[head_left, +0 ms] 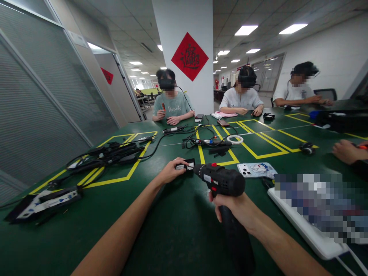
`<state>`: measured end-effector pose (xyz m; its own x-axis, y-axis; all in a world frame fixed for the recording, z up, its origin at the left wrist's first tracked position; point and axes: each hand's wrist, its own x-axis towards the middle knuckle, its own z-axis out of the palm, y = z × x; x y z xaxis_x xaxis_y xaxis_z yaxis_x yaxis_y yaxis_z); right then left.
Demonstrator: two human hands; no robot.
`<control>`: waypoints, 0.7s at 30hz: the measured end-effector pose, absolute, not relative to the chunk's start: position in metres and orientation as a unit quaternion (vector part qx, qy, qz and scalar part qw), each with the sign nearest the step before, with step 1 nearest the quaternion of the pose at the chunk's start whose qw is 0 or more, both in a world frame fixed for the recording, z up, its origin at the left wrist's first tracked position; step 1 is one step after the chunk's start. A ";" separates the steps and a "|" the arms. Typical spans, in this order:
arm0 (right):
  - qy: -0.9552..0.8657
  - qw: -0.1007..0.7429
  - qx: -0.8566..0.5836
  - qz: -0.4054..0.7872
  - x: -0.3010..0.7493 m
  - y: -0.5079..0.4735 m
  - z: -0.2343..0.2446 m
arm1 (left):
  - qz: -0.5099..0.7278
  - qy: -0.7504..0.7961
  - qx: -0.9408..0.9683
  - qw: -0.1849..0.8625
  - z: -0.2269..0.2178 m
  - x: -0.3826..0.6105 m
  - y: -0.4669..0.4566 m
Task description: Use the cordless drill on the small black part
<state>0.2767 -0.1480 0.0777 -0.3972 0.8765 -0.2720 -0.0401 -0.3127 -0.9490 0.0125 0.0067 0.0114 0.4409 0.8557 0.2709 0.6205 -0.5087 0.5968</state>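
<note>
My right hand (230, 207) is wrapped round the grip of a black cordless drill (221, 180) with red accents. Its chuck points left and away, with the bit reaching toward a small black part with a white inside (189, 165). With fingers closed on that part, my left hand (171, 170) steadies it on the green table. Whether the bit touches the part cannot be made out. Just right of the drill lies a phone in a patterned case (257, 170).
Black cables and devices (109, 153) lie on the left of the table (172, 230), inside yellow tape. More cables and a white ring (235, 139) are in the middle. A white device (304, 222) stands at right. Several people sit around; a co-worker's hand (347, 151) is at the right edge.
</note>
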 end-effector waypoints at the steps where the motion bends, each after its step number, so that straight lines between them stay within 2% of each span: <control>1: -0.481 0.333 -0.439 0.682 0.276 -0.148 0.078 | 0.280 0.449 0.822 0.210 0.011 0.012 0.007; 10: -0.544 0.365 -0.449 0.608 0.280 -0.148 0.072 | 0.293 0.461 0.812 0.204 0.008 0.017 0.004; 21: -0.507 0.350 -0.464 0.637 0.275 -0.149 0.074 | 0.320 0.451 0.806 0.213 0.008 0.020 0.000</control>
